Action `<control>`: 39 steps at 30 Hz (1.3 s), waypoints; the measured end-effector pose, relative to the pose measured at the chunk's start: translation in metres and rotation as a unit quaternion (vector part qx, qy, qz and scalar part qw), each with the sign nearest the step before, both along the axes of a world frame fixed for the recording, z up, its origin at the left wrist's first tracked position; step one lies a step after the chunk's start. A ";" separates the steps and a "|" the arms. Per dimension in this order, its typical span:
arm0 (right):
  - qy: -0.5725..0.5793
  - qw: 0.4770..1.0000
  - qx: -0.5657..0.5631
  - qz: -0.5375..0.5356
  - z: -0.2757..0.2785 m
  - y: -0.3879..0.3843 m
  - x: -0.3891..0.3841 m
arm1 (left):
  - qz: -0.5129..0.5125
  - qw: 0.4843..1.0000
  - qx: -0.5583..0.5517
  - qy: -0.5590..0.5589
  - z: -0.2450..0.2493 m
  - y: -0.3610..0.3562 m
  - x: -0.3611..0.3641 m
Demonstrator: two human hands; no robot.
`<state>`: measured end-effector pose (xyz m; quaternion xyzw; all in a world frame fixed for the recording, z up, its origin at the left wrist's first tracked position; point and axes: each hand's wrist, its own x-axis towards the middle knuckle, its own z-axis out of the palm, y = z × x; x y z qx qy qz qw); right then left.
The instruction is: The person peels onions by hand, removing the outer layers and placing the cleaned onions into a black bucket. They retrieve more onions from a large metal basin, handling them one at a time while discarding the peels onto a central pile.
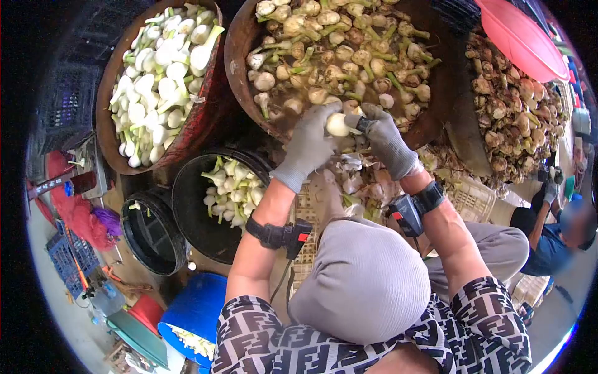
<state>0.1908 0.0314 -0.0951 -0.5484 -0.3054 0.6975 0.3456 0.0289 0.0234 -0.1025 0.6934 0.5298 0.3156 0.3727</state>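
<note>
My left hand [309, 142], in a grey glove, grips a pale, peeled garlic bulb [337, 125] over the near edge of a large round tub [237, 75]. In that tub, unpeeled garlic bulbs [349, 59] with green stems lie in murky water. My right hand [389, 140], gloved as well, is closed round a small knife [356, 122] with a dark handle. The knife is against the bulb's right side; its edge is partly hidden by the fingers. Loose peelings [355, 177] lie below both hands.
At the left, a rusty tub [106, 118] is heaped with white, peeled garlic. Nearer stand a black bucket [193, 218] with more bulbs, another black bucket [149, 237] and a blue barrel [205, 305]. Right are piled dirty bulbs [517, 118], a pink basin [523, 37] and another person [554, 237].
</note>
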 end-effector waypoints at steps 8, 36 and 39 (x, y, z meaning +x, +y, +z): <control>0.053 0.998 -0.025 0.036 0.004 -0.004 0.019 | -0.001 0.976 -0.151 -0.158 0.006 -0.004 0.004; -0.052 0.969 0.209 0.121 -0.017 -0.017 0.041 | 0.240 0.836 -0.340 -0.356 0.015 -0.002 0.026; -0.229 0.894 0.345 0.169 0.004 -0.023 0.041 | 0.181 0.941 -0.182 -0.219 0.007 0.009 0.012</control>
